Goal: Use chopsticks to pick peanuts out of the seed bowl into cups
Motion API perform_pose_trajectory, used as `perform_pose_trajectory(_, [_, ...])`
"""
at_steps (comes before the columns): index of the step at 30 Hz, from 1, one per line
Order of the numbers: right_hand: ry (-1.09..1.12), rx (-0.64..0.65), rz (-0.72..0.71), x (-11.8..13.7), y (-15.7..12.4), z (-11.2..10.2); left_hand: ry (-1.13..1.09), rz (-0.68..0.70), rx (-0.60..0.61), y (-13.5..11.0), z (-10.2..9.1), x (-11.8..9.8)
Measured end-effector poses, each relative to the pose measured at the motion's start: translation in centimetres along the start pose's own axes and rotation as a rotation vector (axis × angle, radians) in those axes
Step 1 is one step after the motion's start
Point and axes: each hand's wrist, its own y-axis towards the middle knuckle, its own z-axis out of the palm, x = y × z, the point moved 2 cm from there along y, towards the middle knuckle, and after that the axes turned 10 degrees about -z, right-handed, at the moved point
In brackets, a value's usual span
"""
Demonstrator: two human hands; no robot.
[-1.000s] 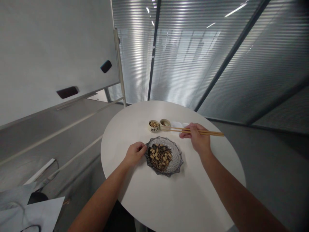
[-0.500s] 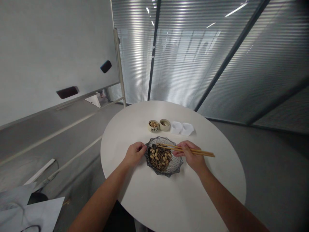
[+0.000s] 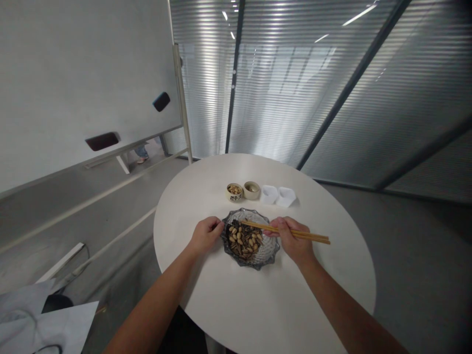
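A scalloped glass plate (image 3: 268,257) sits near the middle of the round table, heaped with dark sunflower seeds and pale peanuts (image 3: 243,241). My left hand (image 3: 206,235) is curled against the plate's left rim, fingertips on the glass. My right hand (image 3: 291,241) grips a pair of wooden chopsticks (image 3: 283,232), whose tips reach over the plate's far-left part, just above the seeds. Nothing shows between the tips. Behind the plate stand a small cream cup of peanuts (image 3: 234,192) and a second small cup (image 3: 251,190), with little in it. Two small white dishes (image 3: 269,194) (image 3: 285,196) sit to their right.
The white round table (image 3: 206,290) has its edge all around my hands. A whiteboard on a stand (image 3: 92,73) is at the left, with someone's foot (image 3: 141,154) visible beyond it. Ribbed frosted glass walls stand behind. Papers (image 3: 47,319) lie at the lower left.
My right hand has come from beside the cups down to the plate, bringing the chopstick tips over the seeds. My left hand stays at the rim. A foot has appeared beyond the whiteboard.
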Motion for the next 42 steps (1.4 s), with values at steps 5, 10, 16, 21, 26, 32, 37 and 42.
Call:
perform_pose_trajectory(5, [0.040, 0.032, 0.034, 0.0, 0.0, -0.1, -0.015, -0.005, -0.002, 0.1, 0.2, 0.2])
perform_pose_trajectory(10, [-0.024, 0.130, 0.008, 0.7, 0.1, -0.9, -0.009, -0.015, 0.005, 0.0, 0.0, 0.1])
perform_pose_trajectory(16, [0.058, 0.005, 0.054, 1.5, 0.4, -1.7, -0.006, -0.014, 0.000, -0.2, -0.2, -0.2])
perform_pose_trajectory(21, [0.115, 0.002, 0.126, 0.5, 0.4, -1.1, -0.032, -0.031, -0.007, -0.1, -0.1, -0.1])
perform_pose_trajectory(26, [0.109, 0.024, 0.144, 0.2, 0.2, -1.3, -0.034, -0.020, 0.000, -0.1, 0.0, 0.1])
perform_pose_trajectory(32, [-0.156, 0.102, -0.021, 1.4, 0.2, -2.5, -0.038, -0.027, -0.007, 0.1, 0.3, 0.5])
perform_pose_trajectory(37, [-0.351, 0.185, -0.135, 2.2, 0.3, -2.5, -0.022, -0.023, 0.001, 0.0, 0.2, 0.4])
perform_pose_trajectory(42, [-0.333, 0.206, -0.137, 2.2, 0.3, -2.0, -0.033, -0.008, 0.000, 0.0, 0.1, 0.4])
